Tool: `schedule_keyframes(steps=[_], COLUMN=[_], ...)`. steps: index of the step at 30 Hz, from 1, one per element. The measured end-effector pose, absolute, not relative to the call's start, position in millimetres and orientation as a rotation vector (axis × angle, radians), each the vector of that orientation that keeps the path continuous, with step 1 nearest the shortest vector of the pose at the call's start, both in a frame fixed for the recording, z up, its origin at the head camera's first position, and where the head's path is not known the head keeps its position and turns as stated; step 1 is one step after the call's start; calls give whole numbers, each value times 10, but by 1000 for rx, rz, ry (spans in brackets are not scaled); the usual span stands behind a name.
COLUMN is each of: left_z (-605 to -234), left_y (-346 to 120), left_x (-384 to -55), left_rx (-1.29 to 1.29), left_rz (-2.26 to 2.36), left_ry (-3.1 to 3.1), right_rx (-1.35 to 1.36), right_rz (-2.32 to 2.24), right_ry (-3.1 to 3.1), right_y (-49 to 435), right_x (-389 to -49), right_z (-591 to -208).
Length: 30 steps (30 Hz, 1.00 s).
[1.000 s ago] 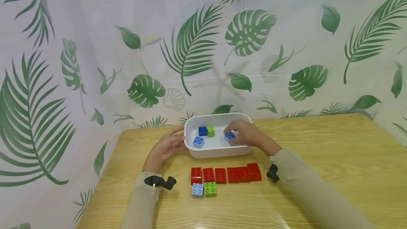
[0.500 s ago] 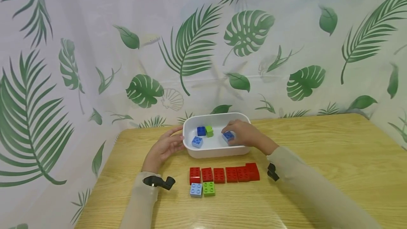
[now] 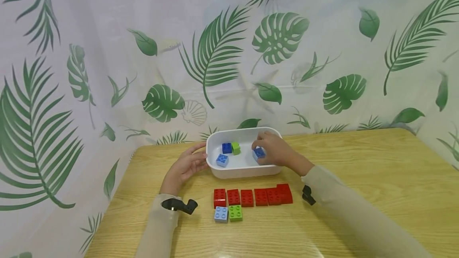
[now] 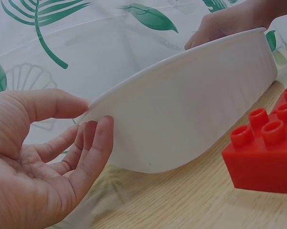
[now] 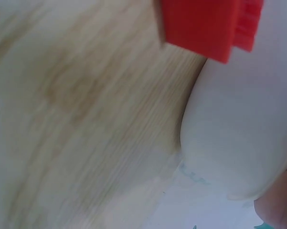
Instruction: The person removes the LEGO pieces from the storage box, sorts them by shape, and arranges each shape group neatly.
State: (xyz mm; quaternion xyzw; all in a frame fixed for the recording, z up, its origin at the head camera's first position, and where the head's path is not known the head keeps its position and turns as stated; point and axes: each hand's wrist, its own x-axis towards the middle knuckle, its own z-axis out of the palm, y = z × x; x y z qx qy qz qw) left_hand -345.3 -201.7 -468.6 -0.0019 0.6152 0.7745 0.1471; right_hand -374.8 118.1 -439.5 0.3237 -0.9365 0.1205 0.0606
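In the head view, a white plastic bin [image 3: 247, 173] stands toward the back of the table. My left hand [image 3: 185, 168] is at its left end. In the left wrist view, that hand's thumb [image 4: 62, 106] meets the rim and its fingertips rest against the outer wall. My right hand [image 3: 277, 150] reaches into the bin's right side and pinches a blue toy brick [image 3: 258, 153] between thumb and fingers. To the left in the bin lie a light blue brick [image 3: 222, 160], a dark blue brick [image 3: 226, 147] and a lime green brick [image 3: 235, 148].
Several red bricks [image 3: 247, 198] form a row in front of the bin. A pale blue brick [image 3: 221, 214] and a green brick [image 3: 236, 213] sit nearer the front. The wooden table [image 3: 351, 170] ends behind the bin at a leaf-printed cloth [image 3: 229, 71].
The right hand has moved only slightly within the bin, and the brick under its fingers has shifted and turned a little. The left hand has stayed at the bin's end.
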Motion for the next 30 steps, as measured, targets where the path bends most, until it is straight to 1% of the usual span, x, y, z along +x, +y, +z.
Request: schedule_keyframes(steps=[12, 24, 30], left_z=[-4648, -4653, -4683], left_y=[-2062, -2038, -2029], left_x=[-3446, -3437, -3447], left_rx=[-2, 2, 59], left_rz=[2229, 2223, 2235], left_ry=[1778, 1785, 1748], right_rx=[1005, 1013, 1036], right_rz=[355, 398, 415], right_ry=[-2726, -2617, -2521], right_y=[1138, 1188, 1224], right_x=[-3739, -3771, -3750], right_z=[-4357, -4406, -4400])
